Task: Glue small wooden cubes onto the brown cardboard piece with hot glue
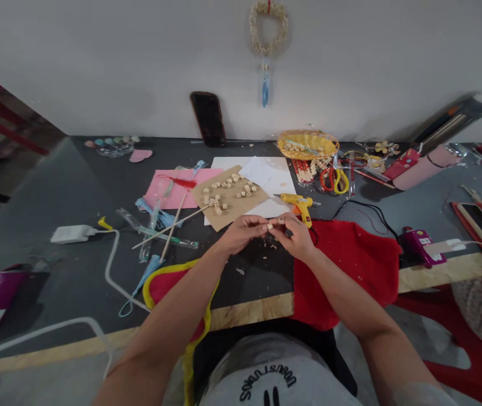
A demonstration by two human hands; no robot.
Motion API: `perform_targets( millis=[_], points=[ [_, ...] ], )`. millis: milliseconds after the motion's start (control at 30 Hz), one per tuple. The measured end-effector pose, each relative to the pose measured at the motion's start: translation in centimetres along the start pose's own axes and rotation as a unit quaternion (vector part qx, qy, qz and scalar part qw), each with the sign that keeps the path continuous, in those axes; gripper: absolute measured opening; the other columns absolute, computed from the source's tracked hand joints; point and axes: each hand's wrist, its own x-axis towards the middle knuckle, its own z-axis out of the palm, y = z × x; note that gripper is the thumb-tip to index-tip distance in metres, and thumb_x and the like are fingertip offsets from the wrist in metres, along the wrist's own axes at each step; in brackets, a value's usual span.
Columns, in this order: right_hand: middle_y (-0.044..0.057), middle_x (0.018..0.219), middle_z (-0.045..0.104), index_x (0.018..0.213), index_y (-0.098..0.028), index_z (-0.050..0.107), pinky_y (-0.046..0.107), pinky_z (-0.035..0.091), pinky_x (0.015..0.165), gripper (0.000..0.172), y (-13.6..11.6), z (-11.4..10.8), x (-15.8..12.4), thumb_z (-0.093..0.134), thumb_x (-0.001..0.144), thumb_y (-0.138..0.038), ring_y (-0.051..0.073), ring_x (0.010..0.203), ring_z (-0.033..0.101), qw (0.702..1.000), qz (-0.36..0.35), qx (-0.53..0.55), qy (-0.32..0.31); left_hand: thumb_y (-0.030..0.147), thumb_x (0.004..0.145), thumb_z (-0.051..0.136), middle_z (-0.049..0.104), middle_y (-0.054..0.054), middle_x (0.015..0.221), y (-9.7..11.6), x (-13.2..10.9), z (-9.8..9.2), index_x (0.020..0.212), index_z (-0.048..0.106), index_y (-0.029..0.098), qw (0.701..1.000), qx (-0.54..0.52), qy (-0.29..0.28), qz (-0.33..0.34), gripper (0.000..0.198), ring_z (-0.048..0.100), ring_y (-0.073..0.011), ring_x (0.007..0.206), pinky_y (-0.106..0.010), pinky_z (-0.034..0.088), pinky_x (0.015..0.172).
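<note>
Cream-coloured, sits as a small block (270, 226) between left hand (247, 232) and right hand (294, 235), both curled to a tight pinch on it and equally close, nearer than the right corner of the brown card (238, 207), too small to tell a long axis.

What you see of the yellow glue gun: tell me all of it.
The glue gun is yellow and looks plastic, lying on its side just beyond the right hand, not held. Its nozzle points left, over the white sheet; an orange part, probably the trigger, shows below the body. The handle slants toward the person and bears a small red mark. A slim rod sticks out behind. Whether it touches the red cloth is unclear.
</note>
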Motion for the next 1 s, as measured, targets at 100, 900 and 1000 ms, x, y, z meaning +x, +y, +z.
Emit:
perform_targets(
  millis=[100, 900, 1000],
  points=[
    [0.005, 0.089, 0.066, 0.101, -0.021, 0.065, 0.029, 0.055, 0.071, 0.013, 0.0, 0.1, 0.0, 0.061, 0.089, -0.024, 0.016, 0.083, 0.064, 1.0, 0.001, -0.007, 0.008, 0.034, 0.06, 0.087, 0.065, -0.002, 0.066, 0.2, 0.0, 0.1, 0.075, 0.073, 0.011, 1.0, 0.0, 0.01, 0.004, 0.031, 0.054, -0.0081, 0.06, -0.021, 0.04, 0.061],
    [0.003, 0.079, 0.066, 0.091, -0.022, 0.064, 0.027, 0.052, 0.066, 0.008, -1.1, -0.7, 0.6, 0.056, 0.09, -0.019, 0.015, 0.073, 0.064, 0.999, -0.004, -0.003, 0.051, 0.032, 0.065, 0.084, 0.068, -0.004, 0.075, 0.3, 0.0, 0.0, 0.082, 0.073, 0.01, 0.999, -0.049, -0.019, 0.006, 0.03, 0.056, -0.0084, 0.062, -0.021, 0.044, 0.062],
    [0.002, 0.078, 0.065, 0.094, -0.022, 0.062, 0.026, 0.051, 0.062, 0.006, -0.9, -0.5, 0.3, 0.06, 0.088, -0.022, 0.013, 0.067, 0.06, 0.999, -0.006, 0.002, 0.045, 0.033, 0.065, 0.084, 0.066, -0.003, 0.072, 0.2, 0.0, -0.1, 0.083, 0.073, 0.011, 0.999, -0.051, -0.017, 0.006, 0.03, 0.056, -0.0083, 0.062, -0.021, 0.043, 0.062]
  ],
)
